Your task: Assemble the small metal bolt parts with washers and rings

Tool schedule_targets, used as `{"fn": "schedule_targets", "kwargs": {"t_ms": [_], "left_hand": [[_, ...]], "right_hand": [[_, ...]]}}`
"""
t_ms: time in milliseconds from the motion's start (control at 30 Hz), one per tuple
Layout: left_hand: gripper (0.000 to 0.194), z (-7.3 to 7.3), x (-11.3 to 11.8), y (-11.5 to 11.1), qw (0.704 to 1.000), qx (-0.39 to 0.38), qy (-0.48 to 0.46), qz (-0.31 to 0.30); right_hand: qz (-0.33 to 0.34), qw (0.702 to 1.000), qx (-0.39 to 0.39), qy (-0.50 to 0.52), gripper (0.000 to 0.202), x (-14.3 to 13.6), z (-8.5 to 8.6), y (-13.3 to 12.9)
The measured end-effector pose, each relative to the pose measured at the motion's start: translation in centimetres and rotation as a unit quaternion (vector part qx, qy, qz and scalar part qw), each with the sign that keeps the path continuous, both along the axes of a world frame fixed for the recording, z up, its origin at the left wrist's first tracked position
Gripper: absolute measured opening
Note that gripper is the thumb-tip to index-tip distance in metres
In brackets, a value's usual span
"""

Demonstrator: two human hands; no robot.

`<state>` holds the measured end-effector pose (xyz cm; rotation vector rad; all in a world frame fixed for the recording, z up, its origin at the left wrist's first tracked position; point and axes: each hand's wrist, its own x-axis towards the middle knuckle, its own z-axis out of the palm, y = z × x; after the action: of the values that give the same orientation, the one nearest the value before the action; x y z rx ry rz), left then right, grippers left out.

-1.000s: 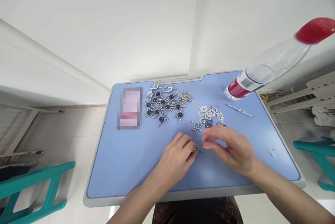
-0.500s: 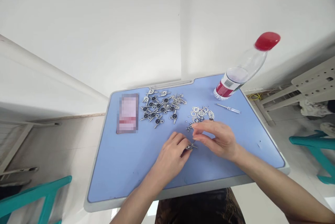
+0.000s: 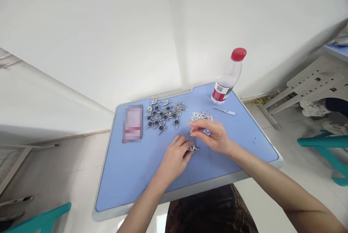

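Observation:
My left hand (image 3: 175, 156) rests on the blue table with its fingers closed around a small metal fitting (image 3: 193, 148). Part of the fitting pokes out past the fingertips. Just above it is my right hand (image 3: 213, 137), thumb and forefinger curled together in a pinch; whatever lies between the tips is too small to make out. Several tiny screws lie beside those fingertips, partly hidden. Behind the right hand spreads a pile of flat metal plates (image 3: 196, 115) with holes. Further left lie several metal fittings with black round centres (image 3: 161, 128).
A clear bottle with a red cap (image 3: 238, 54) stands at the back right of the table (image 3: 130, 178). A screwdriver (image 3: 228, 112) with a clear handle lies before it. A blurred pink rectangular item (image 3: 133, 121) is at left. Teal stools (image 3: 323, 142) flank the table.
The view has shifted, so the bottle and table sit further left. My right hand stays pinched close to the small screws and the left keeps its hold on the metal fitting.

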<state>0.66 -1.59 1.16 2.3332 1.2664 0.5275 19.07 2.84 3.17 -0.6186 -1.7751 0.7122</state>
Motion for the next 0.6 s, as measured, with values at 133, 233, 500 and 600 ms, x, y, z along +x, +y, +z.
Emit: {"fn": "schedule_targets", "kwargs": {"t_ms": [133, 233, 500, 600], "left_hand": [[0.019, -0.3, -0.1, 0.0, 1.0, 0.014, 0.001, -0.008], [0.017, -0.3, -0.1, 0.0, 1.0, 0.027, -0.001, -0.007], [0.014, -0.1, -0.1, 0.0, 0.999, 0.045, 0.0, -0.002], [0.014, -0.2, -0.2, 0.1, 0.999, 0.036, -0.002, -0.002]], "right_hand": [[-0.041, 0.997, 0.051, -0.027, 0.027, -0.3, -0.5, 0.2], [-0.037, 0.994, 0.086, -0.057, 0.029, -0.3, -0.6, 0.5], [0.071, 0.993, 0.023, -0.087, 0.036, 0.5, 1.4, 0.8], [0.085, 0.992, -0.05, -0.08, 0.022, 1.3, 2.4, 1.3]]}}
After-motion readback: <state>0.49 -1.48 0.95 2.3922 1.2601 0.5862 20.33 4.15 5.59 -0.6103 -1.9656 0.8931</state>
